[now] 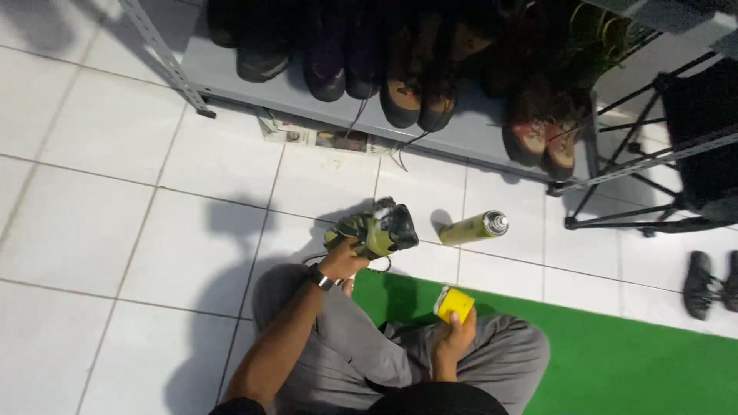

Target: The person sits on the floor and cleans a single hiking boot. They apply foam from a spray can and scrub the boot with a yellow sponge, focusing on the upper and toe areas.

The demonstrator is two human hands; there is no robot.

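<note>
Olive-green shoe (374, 229) — we're gripping it out front with our left hand (342, 260), fingers closed around it. Nearer our lap, our right hand (453, 332) is pinching a yellow cap (453, 303); the spray can (474, 227) is lying just beyond on the tiles.

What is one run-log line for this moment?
left hand: holds green shoe | right hand: holds yellow cap | spray can: lying on tiles

Shoe rack (307, 96), spray can (473, 228), green mat (615, 361).

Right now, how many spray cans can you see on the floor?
1: a yellow-green spray can lies on its side on the white tiles, between the shoe rack and the green mat. Others may be hidden.
</note>
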